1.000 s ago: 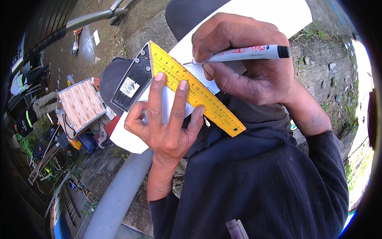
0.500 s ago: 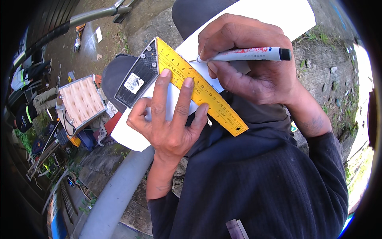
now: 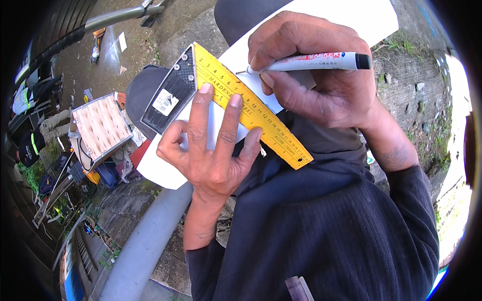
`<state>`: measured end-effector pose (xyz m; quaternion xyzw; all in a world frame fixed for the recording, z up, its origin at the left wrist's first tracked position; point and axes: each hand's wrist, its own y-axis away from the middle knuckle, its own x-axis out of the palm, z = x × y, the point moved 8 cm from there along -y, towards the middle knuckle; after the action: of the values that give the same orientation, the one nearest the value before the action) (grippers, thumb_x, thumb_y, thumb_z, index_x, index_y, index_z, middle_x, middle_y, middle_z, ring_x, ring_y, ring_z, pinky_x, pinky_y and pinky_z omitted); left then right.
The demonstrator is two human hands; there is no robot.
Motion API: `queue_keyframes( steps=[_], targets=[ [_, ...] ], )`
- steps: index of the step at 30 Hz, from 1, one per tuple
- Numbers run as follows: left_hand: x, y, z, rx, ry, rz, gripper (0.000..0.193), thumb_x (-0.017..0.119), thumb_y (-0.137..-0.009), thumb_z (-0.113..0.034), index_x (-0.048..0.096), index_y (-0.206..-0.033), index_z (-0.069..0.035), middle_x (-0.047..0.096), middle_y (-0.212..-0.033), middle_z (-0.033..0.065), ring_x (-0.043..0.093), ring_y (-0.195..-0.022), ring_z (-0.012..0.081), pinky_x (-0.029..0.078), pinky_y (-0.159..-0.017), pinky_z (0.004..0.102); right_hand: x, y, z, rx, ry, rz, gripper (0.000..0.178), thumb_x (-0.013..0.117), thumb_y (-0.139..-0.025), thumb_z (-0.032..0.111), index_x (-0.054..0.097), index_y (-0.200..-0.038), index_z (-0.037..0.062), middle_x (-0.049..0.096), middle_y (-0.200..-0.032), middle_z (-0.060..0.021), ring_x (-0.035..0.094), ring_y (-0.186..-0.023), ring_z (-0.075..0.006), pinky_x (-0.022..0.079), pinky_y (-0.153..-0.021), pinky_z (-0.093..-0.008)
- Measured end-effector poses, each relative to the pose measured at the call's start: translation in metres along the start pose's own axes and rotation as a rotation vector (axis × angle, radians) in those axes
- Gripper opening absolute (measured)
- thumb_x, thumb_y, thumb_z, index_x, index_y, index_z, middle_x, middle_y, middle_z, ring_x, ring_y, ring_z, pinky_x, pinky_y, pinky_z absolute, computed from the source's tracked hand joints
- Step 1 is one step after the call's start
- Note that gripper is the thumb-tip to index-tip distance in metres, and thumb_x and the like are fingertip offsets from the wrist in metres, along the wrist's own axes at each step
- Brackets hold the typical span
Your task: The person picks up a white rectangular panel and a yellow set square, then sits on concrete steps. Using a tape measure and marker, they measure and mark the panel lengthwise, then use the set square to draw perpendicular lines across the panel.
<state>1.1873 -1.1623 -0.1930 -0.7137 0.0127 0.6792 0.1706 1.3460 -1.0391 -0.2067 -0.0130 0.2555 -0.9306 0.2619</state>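
Note:
Across my lap lies a long white sheet (image 3: 351, 30), with a yellow try square (image 3: 228, 83) on top of it. The square's black handle (image 3: 168, 95) points to the left, and its blade slants down to the right. My left hand (image 3: 208, 155) presses on the blade with spread fingertips, its fingers apart. In my right hand (image 3: 321, 85) a white marker pen (image 3: 321, 61) is pinched between thumb and fingers, black end to the right. The marker's fine tip touches or nearly touches the blade's upper edge; I cannot tell which.
A grey pipe (image 3: 145, 241) runs under the sheet's left end. Further left stand a wooden box (image 3: 102, 122) and a person in dark clothing with a reflective stripe (image 3: 34, 144). An orange power tool (image 3: 97, 44) lies on the ground. Rough concrete (image 3: 411, 95) is at the right.
The marker tip has shifted slightly left and up along the blade's edge. The square and my left hand have moved very slightly up and left in the picture.

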Motion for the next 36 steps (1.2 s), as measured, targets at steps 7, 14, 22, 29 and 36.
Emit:
queue_keyframes(
  steps=[7, 14, 22, 29, 36],
  targets=[
    [0.0000, 0.0001, -0.0001, 0.005, 0.006, -0.013, 0.061, 0.088, -0.090, -0.044, 0.080, -0.140, -0.011, 0.067, -0.156, 0.0191, 0.062, -0.131, 0.0287, 0.036, -0.107, 0.0417, -0.0004, 0.0045, -0.0048, 0.050, 0.037, -0.038, 0.013, 0.072, -0.090, -0.007, 0.073, -0.102, -0.0035, 0.075, -0.103, -0.0141, 0.075, -0.081, -0.0158, 0.061, -0.071, -0.0277],
    [0.0006, 0.0003, 0.0017, -0.001, 0.011, 0.014, 0.062, 0.088, -0.090, -0.043, 0.078, -0.143, -0.013, 0.066, -0.157, 0.0193, 0.062, -0.132, 0.0281, 0.036, -0.108, 0.0423, -0.0012, 0.0030, -0.0001, 0.011, 0.145, -0.008, 0.015, 0.075, -0.085, -0.007, 0.073, -0.099, -0.0033, 0.076, -0.100, -0.0147, 0.076, -0.082, -0.0197, 0.062, -0.071, -0.0297],
    [0.0013, 0.0016, 0.0017, -0.005, 0.031, 0.007, 0.063, 0.088, -0.090, -0.043, 0.077, -0.144, -0.013, 0.067, -0.156, 0.0196, 0.063, -0.132, 0.0279, 0.035, -0.107, 0.0429, 0.0002, 0.0035, -0.0012, 0.012, 0.152, -0.017, 0.016, 0.074, -0.085, -0.007, 0.074, -0.100, -0.0033, 0.076, -0.101, -0.0150, 0.077, -0.085, -0.0208, 0.063, -0.073, -0.0307],
    [0.0015, 0.0007, 0.0017, -0.004, 0.022, 0.010, 0.062, 0.088, -0.090, -0.044, 0.078, -0.143, -0.013, 0.066, -0.156, 0.0195, 0.063, -0.131, 0.0281, 0.035, -0.107, 0.0429, 0.0008, 0.0026, -0.0008, 0.016, 0.158, 0.001, 0.016, 0.075, -0.085, -0.006, 0.075, -0.100, -0.0025, 0.076, -0.101, -0.0151, 0.078, -0.088, -0.0221, 0.063, -0.076, -0.0314],
    [0.0000, -0.0025, 0.0009, -0.005, -0.009, -0.014, 0.058, 0.087, -0.089, -0.052, 0.083, -0.136, -0.017, 0.073, -0.149, 0.0127, 0.051, -0.105, 0.0244, 0.034, -0.097, 0.0388, 0.0007, 0.0029, 0.0017, -0.033, 0.183, -0.006, 0.016, 0.078, -0.083, -0.004, 0.075, -0.098, -0.0005, 0.077, -0.099, -0.0140, 0.079, -0.088, -0.0242, 0.063, -0.077, -0.0326]
  ],
)
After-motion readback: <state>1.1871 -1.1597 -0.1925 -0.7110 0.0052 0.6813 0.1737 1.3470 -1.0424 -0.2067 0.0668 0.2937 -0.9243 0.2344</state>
